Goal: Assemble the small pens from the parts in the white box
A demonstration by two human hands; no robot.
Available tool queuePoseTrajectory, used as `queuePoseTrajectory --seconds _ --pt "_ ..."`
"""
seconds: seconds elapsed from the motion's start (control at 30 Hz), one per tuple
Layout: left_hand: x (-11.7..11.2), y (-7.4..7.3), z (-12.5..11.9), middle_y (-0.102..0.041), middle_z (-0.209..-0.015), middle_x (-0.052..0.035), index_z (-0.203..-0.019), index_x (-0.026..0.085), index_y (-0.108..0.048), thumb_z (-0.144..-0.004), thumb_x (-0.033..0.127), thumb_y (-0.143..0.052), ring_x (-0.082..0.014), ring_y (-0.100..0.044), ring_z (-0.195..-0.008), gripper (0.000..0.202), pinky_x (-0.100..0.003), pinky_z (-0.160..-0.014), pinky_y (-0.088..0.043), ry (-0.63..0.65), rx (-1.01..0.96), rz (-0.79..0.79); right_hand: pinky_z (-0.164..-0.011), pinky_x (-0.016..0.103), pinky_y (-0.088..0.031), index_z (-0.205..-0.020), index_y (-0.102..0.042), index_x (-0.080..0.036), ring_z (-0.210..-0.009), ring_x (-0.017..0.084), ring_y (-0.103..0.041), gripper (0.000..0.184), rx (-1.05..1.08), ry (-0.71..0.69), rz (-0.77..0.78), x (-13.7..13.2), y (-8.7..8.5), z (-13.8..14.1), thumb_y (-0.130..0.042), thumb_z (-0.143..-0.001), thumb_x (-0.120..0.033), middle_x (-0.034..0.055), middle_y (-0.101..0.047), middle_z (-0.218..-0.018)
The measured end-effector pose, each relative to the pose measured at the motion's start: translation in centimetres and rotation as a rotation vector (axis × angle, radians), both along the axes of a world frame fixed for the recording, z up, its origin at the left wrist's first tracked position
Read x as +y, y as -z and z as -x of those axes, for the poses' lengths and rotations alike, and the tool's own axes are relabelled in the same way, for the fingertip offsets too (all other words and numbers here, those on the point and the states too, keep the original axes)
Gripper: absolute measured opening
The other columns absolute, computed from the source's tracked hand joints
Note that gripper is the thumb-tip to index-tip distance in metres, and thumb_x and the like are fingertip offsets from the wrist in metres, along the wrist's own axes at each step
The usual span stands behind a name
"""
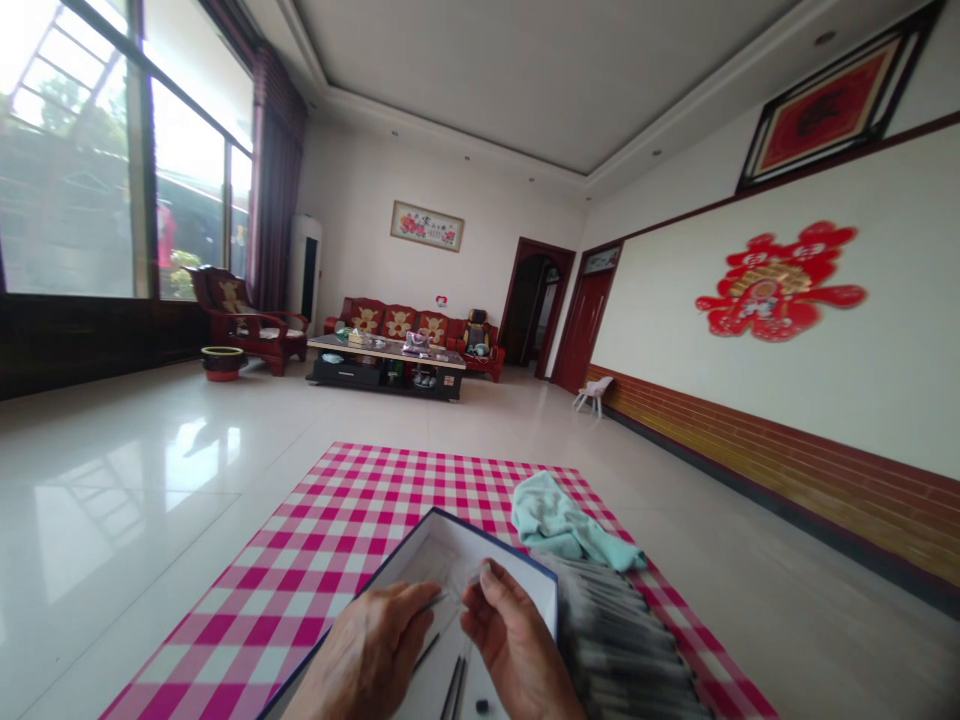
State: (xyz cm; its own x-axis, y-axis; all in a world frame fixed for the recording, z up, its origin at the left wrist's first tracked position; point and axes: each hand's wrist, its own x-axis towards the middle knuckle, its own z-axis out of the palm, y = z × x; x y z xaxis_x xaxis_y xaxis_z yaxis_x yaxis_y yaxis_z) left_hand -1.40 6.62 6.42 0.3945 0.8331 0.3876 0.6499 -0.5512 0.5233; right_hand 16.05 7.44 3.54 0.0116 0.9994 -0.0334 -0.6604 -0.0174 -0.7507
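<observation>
My left hand [367, 645] and my right hand [517, 635] are held close together over a shallow white box with a blue rim [496, 532]. Left thumb and forefinger pinch a small thin piece whose kind is blurred. Between the right thumb and fingertips there may be something clear and thin, too small to make out. Inside the box lie slim dark sticks [454, 688], like pen parts, and a small black cap-like piece [482, 706]. To the right of the box rests a row of dark slender items [622, 640], pen-like and blurred.
A pink and white checked cloth [262, 580] lies under the box. A crumpled mint-green towel [562, 520] sits beyond the dark row. Farther off stand a low coffee table [386, 372], a wooden sofa [337, 318], a planter [223, 366] and a small chair [594, 395].
</observation>
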Motion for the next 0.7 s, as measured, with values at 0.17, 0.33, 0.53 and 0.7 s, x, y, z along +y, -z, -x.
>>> queuePoseTrajectory --seconds 0.17,0.33,0.53,0.7 --pt "0.2 0.2 0.0 -0.069 -0.081 -0.0004 -0.097 0.026 -0.062 -0.09 0.022 -0.038 -0.0157 -0.064 -0.071 0.025 -0.022 -0.063 -0.043 0.007 -0.016 -0.003 -0.063 0.023 -0.049 -0.094 -0.059 -0.017 -0.071 0.012 -0.061 0.03 -0.034 -0.026 0.009 -0.1 -0.2 0.4 -0.076 -0.069 -0.024 0.0001 -0.065 -0.077" --pt "0.2 0.1 0.0 -0.065 -0.075 -0.0012 -0.089 0.023 -0.061 -0.09 0.024 -0.036 -0.0151 -0.061 -0.065 0.025 -0.021 -0.057 -0.039 0.013 0.021 -0.002 -0.063 0.023 -0.047 -0.093 -0.059 -0.016 -0.069 0.012 -0.06 0.027 -0.113 -0.081 -0.033 -0.3 0.0 0.7 -0.073 -0.072 -0.025 -0.0002 -0.063 -0.075" --pt "0.1 -0.3 -0.1 -0.064 -0.07 -0.0006 -0.079 0.021 -0.061 -0.089 0.023 -0.037 -0.0132 -0.059 -0.06 0.026 -0.021 -0.056 -0.036 0.067 -0.018 0.033 -0.067 0.026 -0.044 -0.093 -0.058 -0.017 -0.071 0.012 -0.057 0.021 -0.271 -0.118 -0.132 -0.6 0.0 0.9 -0.068 -0.077 -0.026 -0.0004 -0.059 -0.077" --pt "-0.2 -0.9 -0.2 -0.056 -0.055 0.0024 -0.07 0.019 -0.062 -0.088 0.025 -0.039 -0.011 -0.052 -0.051 0.03 -0.02 -0.05 -0.03 0.058 -0.056 0.141 -0.07 0.026 -0.042 -0.105 -0.058 -0.018 -0.068 0.01 -0.052 0.024 -0.415 -0.161 -0.221 -1.1 -1.1 0.6 -0.06 -0.083 -0.028 -0.0005 -0.058 -0.078"
